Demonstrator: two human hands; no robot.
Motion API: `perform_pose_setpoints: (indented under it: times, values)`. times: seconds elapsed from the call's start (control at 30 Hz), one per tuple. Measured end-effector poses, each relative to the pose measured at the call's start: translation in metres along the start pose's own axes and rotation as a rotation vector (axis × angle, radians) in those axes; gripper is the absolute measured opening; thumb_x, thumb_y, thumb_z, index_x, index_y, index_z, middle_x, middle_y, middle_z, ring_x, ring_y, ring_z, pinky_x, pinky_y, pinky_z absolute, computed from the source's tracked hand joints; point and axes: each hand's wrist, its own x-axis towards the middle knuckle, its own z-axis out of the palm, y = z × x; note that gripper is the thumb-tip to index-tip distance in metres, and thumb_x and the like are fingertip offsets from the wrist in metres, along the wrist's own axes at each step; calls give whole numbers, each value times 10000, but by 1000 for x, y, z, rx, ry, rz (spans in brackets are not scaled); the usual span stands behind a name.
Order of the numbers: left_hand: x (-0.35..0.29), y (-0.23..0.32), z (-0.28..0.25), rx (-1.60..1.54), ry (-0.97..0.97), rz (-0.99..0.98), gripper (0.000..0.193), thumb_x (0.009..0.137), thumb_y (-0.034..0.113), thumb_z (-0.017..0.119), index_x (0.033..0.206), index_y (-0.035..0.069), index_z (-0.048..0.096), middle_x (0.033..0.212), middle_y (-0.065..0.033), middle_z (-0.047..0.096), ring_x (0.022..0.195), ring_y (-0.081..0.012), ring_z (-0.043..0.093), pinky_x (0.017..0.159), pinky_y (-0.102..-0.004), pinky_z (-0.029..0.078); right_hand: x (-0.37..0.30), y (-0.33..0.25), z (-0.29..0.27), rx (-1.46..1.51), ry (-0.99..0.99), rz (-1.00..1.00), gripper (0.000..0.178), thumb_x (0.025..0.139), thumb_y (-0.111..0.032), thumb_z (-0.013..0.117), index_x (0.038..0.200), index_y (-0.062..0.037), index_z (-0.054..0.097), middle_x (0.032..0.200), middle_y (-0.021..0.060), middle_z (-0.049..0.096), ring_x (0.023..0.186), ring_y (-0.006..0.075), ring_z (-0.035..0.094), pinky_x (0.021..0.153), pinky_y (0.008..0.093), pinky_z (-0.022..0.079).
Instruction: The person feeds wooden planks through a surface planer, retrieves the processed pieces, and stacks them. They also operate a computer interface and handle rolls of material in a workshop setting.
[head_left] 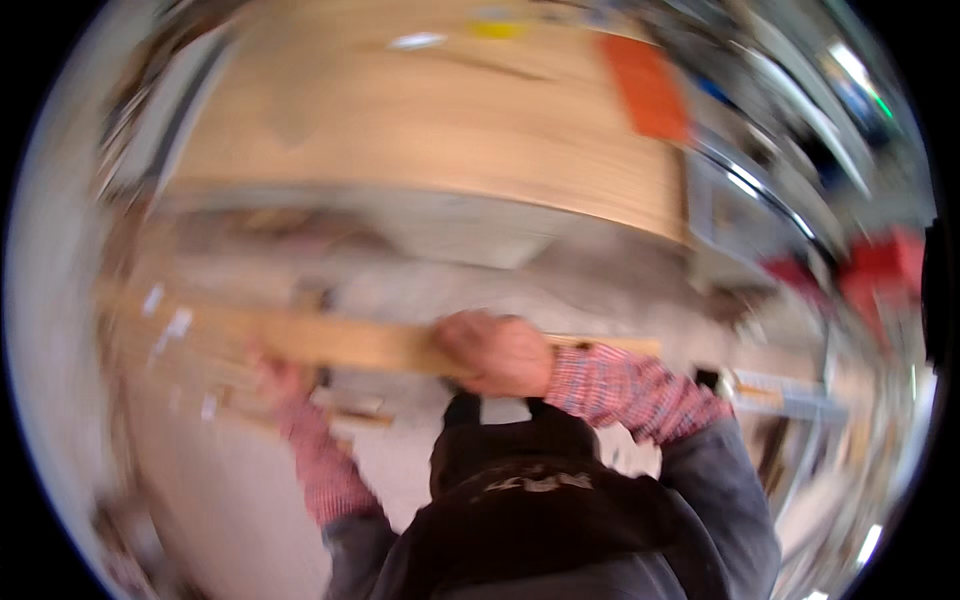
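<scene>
Wooden plank (340,342), pale and long, lies crosswise in front of the person, at the middle of a heavily blurred view. The right hand (495,352) rests on top of it near its right end, fingers curled over the wood in a clasp. The left hand (280,382) sits at the plank's lower edge further left; blur hides whether its fingers are closed. Both wrists wear red checked cuffs under grey sleeves. Small white labels (170,325) dot the wood at the left. Beyond the plank spreads a broad light wooden board (420,130), with an orange rectangular sheet (648,88) at its far right corner.
</scene>
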Motion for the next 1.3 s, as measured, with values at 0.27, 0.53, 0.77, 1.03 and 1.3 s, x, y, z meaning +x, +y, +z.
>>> perform_pose_setpoints:
  times: [0.27,0.53,0.77,1.03,1.3]
  values:
    - [-40,71,151,-815,-233,-303,409,989,281,574,1297,14,541,1270,-154,616,1169,-266,589,988,-459,501,-150,71,-133,-499,384,219,630,747,-591,695,1086,-74,572,1054,92,586,967,264,551,802,407,427]
    - [-119,104,363,-580,-522,-340,299,989,268,575,1177,37,595,1091,-117,690,964,-245,672,682,-385,612,-303,214,-205,-505,350,410,758,798,-718,583,1112,-28,583,1030,123,603,963,272,583,845,407,448]
    - [-159,118,475,-350,-624,-379,299,987,287,586,1040,-7,588,897,-164,699,764,-262,710,579,-373,609,-389,292,-228,-392,446,420,661,776,-591,686,1109,-29,587,1009,131,581,976,320,549,860,407,425]
    - [-147,93,508,-112,-862,-499,328,1010,368,535,930,53,583,691,-71,650,531,-179,640,425,-315,531,-422,327,-230,-434,490,451,613,764,-595,687,1044,-56,600,1059,107,574,1054,302,515,914,417,408]
    - [-130,135,510,344,-999,81,335,972,330,594,913,2,573,702,-107,640,577,-183,635,495,-295,500,-427,341,-242,-459,465,481,671,717,-598,716,1117,-69,612,1125,117,564,1139,320,495,991,448,368]
